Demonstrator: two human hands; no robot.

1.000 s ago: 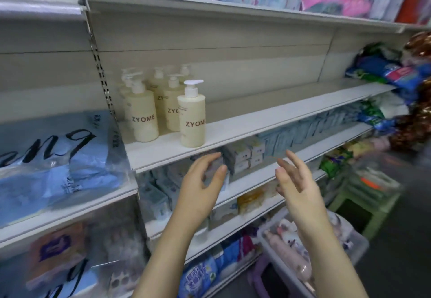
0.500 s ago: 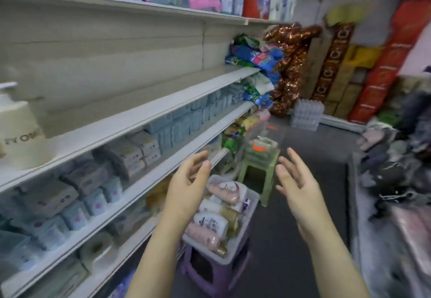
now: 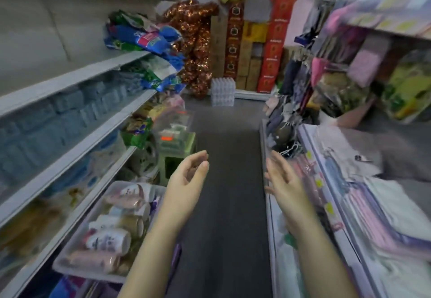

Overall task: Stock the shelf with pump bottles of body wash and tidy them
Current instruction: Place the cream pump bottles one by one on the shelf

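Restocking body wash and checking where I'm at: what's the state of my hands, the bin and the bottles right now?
Left hand: open, holding nothing.
Right hand: open, holding nothing.
White bin: loaded with bottles.
Bottles: lying on their sides in the bin.

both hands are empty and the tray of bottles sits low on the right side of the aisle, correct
Not quite. The head view shows the tray of bottles low on the left side of the aisle, beside the shelving. The left hand and right hand are indeed empty.
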